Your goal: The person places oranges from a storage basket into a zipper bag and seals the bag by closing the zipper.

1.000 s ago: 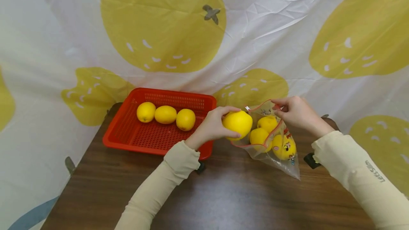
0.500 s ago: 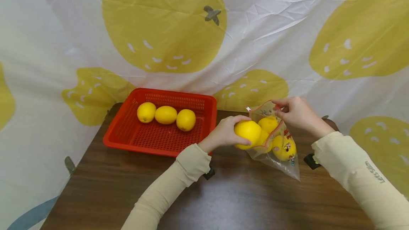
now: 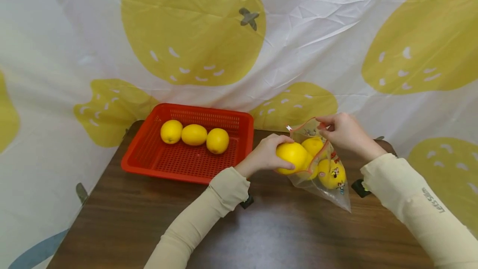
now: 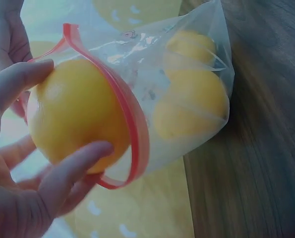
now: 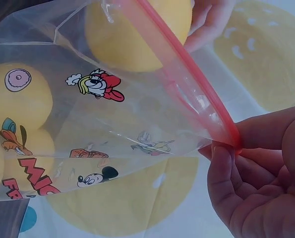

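My left hand (image 3: 265,153) holds a plump yellow lemon (image 3: 289,156) between thumb and fingers at the mouth of a clear zip bag (image 3: 328,197). In the left wrist view, the lemon (image 4: 73,114) sits partly inside the bag's red rim (image 4: 132,124). Thumb and fingers of my right hand (image 3: 345,134) pinch the far edge of that mouth and keep it apart. Several lemons (image 3: 330,173) lie inside the bag. Cartoon figures are printed on its film, seen in the right wrist view around the bag (image 5: 137,109).
A red plastic basket (image 3: 164,172) stands left on the brown wooden table (image 3: 284,235). Three lemons (image 3: 194,135) lie in a row inside it. Behind the table hangs a white curtain (image 3: 306,45) with yellow fruit prints.
My left hand has carried the lemon to the right, from beside the bag into its mouth. The right hand keeps its pinch on the rim, almost unmoved.
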{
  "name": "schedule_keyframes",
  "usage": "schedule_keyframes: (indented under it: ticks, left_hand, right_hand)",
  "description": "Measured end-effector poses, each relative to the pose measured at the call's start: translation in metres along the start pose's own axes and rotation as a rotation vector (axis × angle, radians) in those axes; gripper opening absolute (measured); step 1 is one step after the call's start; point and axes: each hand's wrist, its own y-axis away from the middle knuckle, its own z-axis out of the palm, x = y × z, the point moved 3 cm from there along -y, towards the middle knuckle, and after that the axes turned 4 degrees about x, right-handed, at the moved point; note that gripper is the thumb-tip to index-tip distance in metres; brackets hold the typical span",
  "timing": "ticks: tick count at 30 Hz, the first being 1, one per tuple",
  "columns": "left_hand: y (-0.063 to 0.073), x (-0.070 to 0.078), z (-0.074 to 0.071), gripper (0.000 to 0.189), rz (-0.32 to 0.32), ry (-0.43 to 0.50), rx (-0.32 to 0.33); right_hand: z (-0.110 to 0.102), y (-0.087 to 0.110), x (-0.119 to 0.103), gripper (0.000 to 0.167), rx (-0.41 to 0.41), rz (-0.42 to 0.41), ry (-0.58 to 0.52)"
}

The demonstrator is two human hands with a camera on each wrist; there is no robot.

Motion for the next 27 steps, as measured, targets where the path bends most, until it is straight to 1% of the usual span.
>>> schedule_keyframes:
  ticks: [4, 6, 7, 10, 12, 14, 16, 18, 22, 25, 27]
  left_hand:
    - [-0.001, 0.003, -0.001, 0.047, 0.017, 0.194, -0.042]
    - [-0.001, 0.005, -0.004, 0.042, 0.018, 0.262, -0.056]
    - [-0.001, 0.006, -0.006, 0.041, 0.023, 0.268, -0.060]
    - [-0.001, 0.009, -0.013, 0.038, 0.033, 0.246, -0.062]
    - [-0.001, 0.009, -0.019, 0.037, 0.029, 0.250, -0.053]
    - [-0.001, 0.006, -0.027, 0.037, 0.024, 0.247, -0.030]
    - [0.001, 0.001, -0.035, 0.037, 0.011, 0.237, -0.004]
    - [0.003, -0.005, -0.045, 0.038, -0.016, 0.201, 0.022]
    - [0.007, -0.023, -0.068, 0.042, -0.073, 0.056, 0.081]
    - [0.011, -0.040, -0.085, 0.050, -0.121, -0.052, 0.120]
    - [0.013, -0.052, -0.096, 0.055, -0.149, -0.091, 0.138]
  right_hand:
    - [0.000, 0.000, -0.001, 0.038, -0.001, 0.003, 0.008]
    - [0.001, 0.000, -0.002, 0.037, -0.004, -0.003, 0.012]
    - [0.001, 0.000, -0.003, 0.036, -0.008, -0.006, 0.013]
    - [0.003, -0.001, -0.006, 0.036, -0.022, -0.015, 0.009]
    - [0.005, -0.001, -0.008, 0.036, -0.033, -0.013, 0.003]
    - [0.006, -0.002, -0.008, 0.036, -0.044, -0.006, -0.007]
    - [0.006, -0.002, -0.007, 0.036, -0.051, -0.006, -0.018]
    - [0.005, -0.002, -0.006, 0.036, -0.050, -0.014, -0.026]
    - [0.001, -0.001, -0.002, 0.036, -0.043, -0.006, -0.029]
    - [-0.003, 0.000, 0.002, 0.036, -0.036, 0.009, -0.015]
    - [-0.004, 0.001, 0.004, 0.037, -0.032, 0.015, -0.007]
